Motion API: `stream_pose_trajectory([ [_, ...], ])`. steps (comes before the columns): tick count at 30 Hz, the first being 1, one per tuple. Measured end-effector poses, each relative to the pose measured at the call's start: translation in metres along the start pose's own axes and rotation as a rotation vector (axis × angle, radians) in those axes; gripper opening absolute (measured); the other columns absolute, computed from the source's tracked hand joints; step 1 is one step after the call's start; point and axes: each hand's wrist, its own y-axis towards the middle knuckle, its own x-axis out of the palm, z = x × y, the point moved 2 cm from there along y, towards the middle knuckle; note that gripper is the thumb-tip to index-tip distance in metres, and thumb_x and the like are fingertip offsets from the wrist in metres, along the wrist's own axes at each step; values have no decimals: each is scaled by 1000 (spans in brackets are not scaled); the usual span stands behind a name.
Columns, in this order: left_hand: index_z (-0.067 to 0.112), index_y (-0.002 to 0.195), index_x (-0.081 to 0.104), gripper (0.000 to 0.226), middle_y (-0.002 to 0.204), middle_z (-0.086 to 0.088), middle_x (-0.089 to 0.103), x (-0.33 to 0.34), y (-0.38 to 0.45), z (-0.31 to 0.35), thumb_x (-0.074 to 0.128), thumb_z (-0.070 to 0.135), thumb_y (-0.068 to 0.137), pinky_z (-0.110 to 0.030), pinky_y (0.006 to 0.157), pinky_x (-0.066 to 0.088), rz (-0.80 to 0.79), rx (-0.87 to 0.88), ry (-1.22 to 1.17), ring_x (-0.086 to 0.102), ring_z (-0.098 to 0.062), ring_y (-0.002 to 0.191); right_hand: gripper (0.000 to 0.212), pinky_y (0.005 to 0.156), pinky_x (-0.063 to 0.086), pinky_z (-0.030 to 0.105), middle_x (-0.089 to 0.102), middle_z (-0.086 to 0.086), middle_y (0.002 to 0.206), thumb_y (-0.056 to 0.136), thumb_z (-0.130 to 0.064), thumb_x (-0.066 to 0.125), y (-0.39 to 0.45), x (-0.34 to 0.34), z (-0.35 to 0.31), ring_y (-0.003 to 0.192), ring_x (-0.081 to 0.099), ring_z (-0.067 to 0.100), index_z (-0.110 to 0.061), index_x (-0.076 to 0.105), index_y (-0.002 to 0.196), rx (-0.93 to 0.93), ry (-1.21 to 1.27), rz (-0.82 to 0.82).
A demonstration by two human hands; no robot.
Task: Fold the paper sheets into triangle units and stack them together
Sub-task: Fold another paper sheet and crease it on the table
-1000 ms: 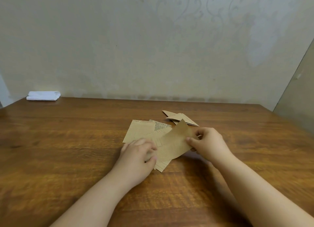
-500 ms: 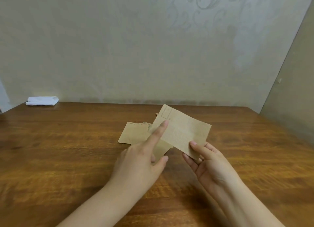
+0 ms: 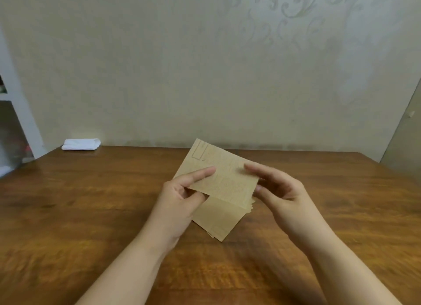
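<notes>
Brown paper sheet (image 3: 224, 179) with printed rectangle, between both hands.

A second ago the brown paper sheet (image 3: 224, 174) lay low over the pile of sheets (image 3: 218, 220) on the table; it has since been lifted clear and is now held tilted in the air above the pile. The left hand (image 3: 182, 197) has left the pile and now pinches the sheet's left edge, no longer with a finger pointing up along it. The right hand (image 3: 280, 190) has moved from the lower corner to the right edge.
</notes>
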Motion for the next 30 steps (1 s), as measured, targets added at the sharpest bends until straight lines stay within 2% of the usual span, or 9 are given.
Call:
stream_pose_trajectory([
  [3, 33, 95, 78, 49, 113, 18, 69, -2, -5, -11, 64, -11, 81, -15, 81, 52, -60, -69, -9, 61, 1, 109, 29, 79, 55, 22, 74, -3, 100, 81, 5, 66, -5, 5, 12, 98, 69, 11, -22, 77, 84, 46, 38, -11],
  [5, 28, 94, 78, 41, 112, 12, 71, -2, -7, -14, 71, -7, 73, -17, 79, 53, -82, -90, -56, 63, -1, 107, 20, 75, 55, 19, 75, -4, 96, 76, -5, 72, -8, 4, 16, 93, 70, 9, -22, 77, 83, 67, 13, -14],
  [9, 20, 79, 80, 30, 98, 2, 75, 0, -8, -13, 81, 20, 50, -18, 72, 54, -43, -126, -196, 69, -7, 95, 25, 69, 52, 14, 75, -4, 86, 63, -30, 75, -10, 1, 16, 79, 67, 3, -30, 77, 88, 88, 4, -13],
  [12, 16, 71, 77, 21, 93, -9, 75, 5, -12, -15, 81, 22, 51, -29, 82, 58, -14, -135, -228, 69, -18, 92, 23, 72, 55, 18, 73, -1, 77, 62, -40, 73, -10, -2, 19, 75, 67, 8, -28, 77, 81, 96, 49, 60],
  [18, 20, 61, 70, 27, 71, 1, 67, 17, -20, -19, 91, 34, 50, -35, 83, 54, 148, -96, -133, 65, -19, 78, 20, 68, 54, 18, 68, -1, 70, 57, -34, 78, -11, 5, 28, 71, 65, 11, -17, 73, 65, 172, 291, 179],
  [22, 21, 52, 62, 28, 76, -7, 64, 17, -21, -21, 88, 31, 50, -34, 82, 47, 234, -78, -110, 60, -15, 82, 19, 69, 55, 20, 68, 0, 69, 53, -32, 79, -13, 5, 27, 70, 67, 12, -19, 71, 63, 174, 313, 237],
  [25, 22, 54, 60, 33, 73, -10, 63, 17, -22, -21, 93, 27, 50, -34, 81, 50, 274, -99, -117, 60, -19, 79, 18, 69, 56, 20, 68, 0, 69, 54, -32, 78, -14, 8, 26, 71, 68, 13, -19, 71, 64, 175, 326, 240],
  [27, 27, 61, 61, 30, 72, -3, 68, 18, -22, -21, 88, 28, 49, -28, 71, 55, 299, -77, -139, 65, -18, 74, 18, 67, 55, 20, 68, -1, 69, 56, -32, 78, -14, 10, 25, 71, 67, 12, -19, 71, 65, 173, 326, 253],
  [30, 35, 91, 57, 51, 89, -2, 75, 20, -24, -20, 84, 25, 49, -21, 62, 55, 310, -72, -211, 73, -18, 79, 12, 64, 55, 20, 68, -2, 70, 61, -29, 78, -15, 10, 24, 71, 66, 9, -20, 71, 65, 169, 294, 283],
])
